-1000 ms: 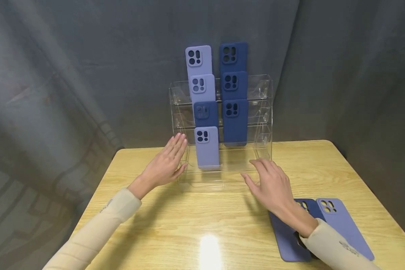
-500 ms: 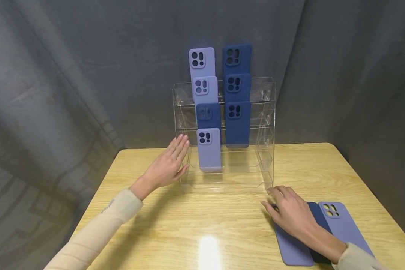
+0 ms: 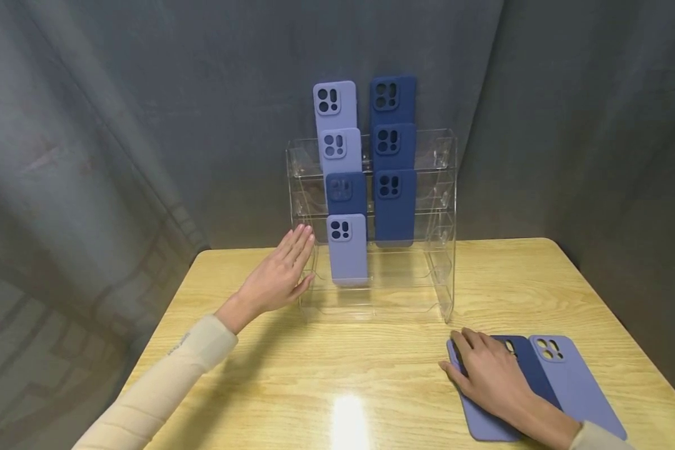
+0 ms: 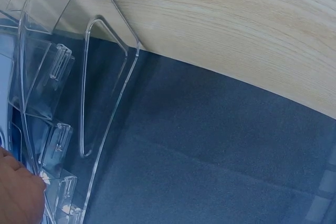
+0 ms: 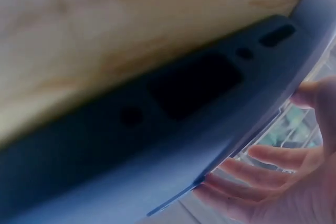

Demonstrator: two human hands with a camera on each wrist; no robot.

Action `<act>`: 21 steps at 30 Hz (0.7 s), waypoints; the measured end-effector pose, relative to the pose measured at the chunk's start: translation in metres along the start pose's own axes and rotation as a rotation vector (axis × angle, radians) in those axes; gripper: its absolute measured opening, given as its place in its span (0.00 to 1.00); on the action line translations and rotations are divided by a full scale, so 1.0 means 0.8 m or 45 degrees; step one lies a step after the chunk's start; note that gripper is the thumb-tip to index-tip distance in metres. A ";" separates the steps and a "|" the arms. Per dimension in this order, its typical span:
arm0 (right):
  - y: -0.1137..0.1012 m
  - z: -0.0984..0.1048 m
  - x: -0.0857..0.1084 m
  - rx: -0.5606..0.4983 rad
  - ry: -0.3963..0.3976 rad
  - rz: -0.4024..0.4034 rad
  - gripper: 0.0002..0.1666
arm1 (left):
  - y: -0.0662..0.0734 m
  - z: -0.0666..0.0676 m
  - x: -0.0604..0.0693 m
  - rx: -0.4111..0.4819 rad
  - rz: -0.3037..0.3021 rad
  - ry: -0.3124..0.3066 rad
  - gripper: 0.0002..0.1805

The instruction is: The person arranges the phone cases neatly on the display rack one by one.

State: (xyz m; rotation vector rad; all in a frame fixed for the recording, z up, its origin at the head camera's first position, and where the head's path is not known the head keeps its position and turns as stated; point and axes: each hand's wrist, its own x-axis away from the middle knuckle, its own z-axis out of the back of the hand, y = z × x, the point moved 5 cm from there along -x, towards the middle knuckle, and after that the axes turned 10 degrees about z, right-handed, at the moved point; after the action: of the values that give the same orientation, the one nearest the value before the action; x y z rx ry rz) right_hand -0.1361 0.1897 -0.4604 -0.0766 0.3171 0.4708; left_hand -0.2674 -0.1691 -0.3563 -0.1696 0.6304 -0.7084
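My left hand lies with straight fingers against the left side of a clear acrylic display rack. In the left wrist view, part of that hand shows beside the rack's side panel. Over a lavender phone case at the table's right is my right hand, its fingers near the case's top end and its thumb off the left edge. In the right wrist view, fingertips meet the edge of a case; the grip there is unclear. A navy phone case lies partly under the right wrist.
Another lavender case lies right of the navy one. The rack holds two columns of cases, with a lavender case lowest on the left and a navy case lowest on the right. A grey curtain hangs behind the wooden table.
My right hand has moved from in front of the rack rightward and down onto the left lavender case on the table. My left hand has stayed at the rack's side.
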 end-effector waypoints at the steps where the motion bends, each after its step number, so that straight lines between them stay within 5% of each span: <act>1: 0.000 -0.001 0.000 0.009 -0.012 -0.003 0.37 | 0.000 0.000 0.000 -0.003 0.001 -0.002 0.43; 17: -0.026 0.000 0.005 0.017 -0.193 -0.082 0.30 | 0.001 -0.004 0.002 0.026 0.005 0.023 0.45; 21: -0.032 0.002 0.002 -0.003 -0.161 -0.088 0.25 | 0.000 -0.004 0.001 0.027 0.008 0.021 0.45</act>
State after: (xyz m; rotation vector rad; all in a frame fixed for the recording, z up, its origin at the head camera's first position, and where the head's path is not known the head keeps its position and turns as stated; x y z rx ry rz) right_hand -0.1224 0.1677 -0.4593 -0.0595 0.1894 0.4052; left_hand -0.2687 -0.1691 -0.3589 -0.1425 0.6390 -0.7111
